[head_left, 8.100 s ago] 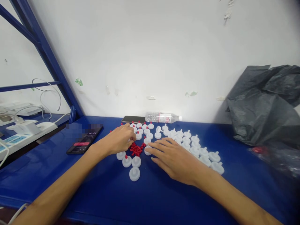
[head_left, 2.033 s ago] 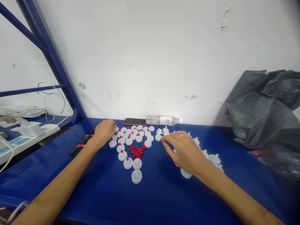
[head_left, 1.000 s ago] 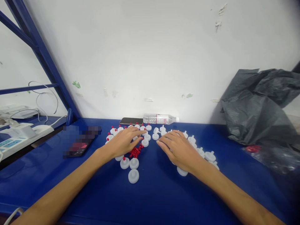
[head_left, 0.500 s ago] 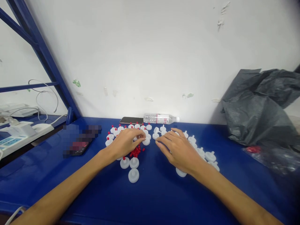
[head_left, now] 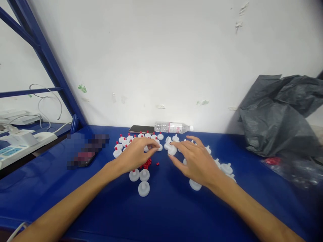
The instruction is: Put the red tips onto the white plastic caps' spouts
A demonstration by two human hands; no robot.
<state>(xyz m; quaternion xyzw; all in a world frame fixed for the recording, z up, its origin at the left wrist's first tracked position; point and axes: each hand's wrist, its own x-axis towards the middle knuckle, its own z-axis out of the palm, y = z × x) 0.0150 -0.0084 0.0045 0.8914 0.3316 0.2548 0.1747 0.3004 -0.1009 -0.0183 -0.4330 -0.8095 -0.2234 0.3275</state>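
Observation:
My left hand [head_left: 137, 151] is closed in a pinch above a small pile of red caps [head_left: 145, 164]. What its fingertips hold, if anything, is hidden. Thumb and fingers of my right hand [head_left: 195, 158] are on a white round lid with a nozzle [head_left: 172, 150], tilted toward the left. Around the left hand stand several white lids with red caps on their nozzles [head_left: 117, 153]. Plain white lids [head_left: 226, 168] without red lie around and partly under the right hand. In front of the left hand sit two uncapped lids [head_left: 143, 189] and one red-tipped lid [head_left: 134, 175].
A clear plastic bottle [head_left: 174, 127] and a phone [head_left: 141, 129] lie along the wall. A dark, partly blurred item [head_left: 89, 156] rests at left, near a power strip [head_left: 15, 153]. A grey plastic bag [head_left: 280, 117] and a clear bag [head_left: 295, 171] occupy the right side.
A white lid now shows between my right thumb and fingers. My left fingertips have shifted slightly right, and the lid just below them no longer shows. One red cap lies farther from the pile.

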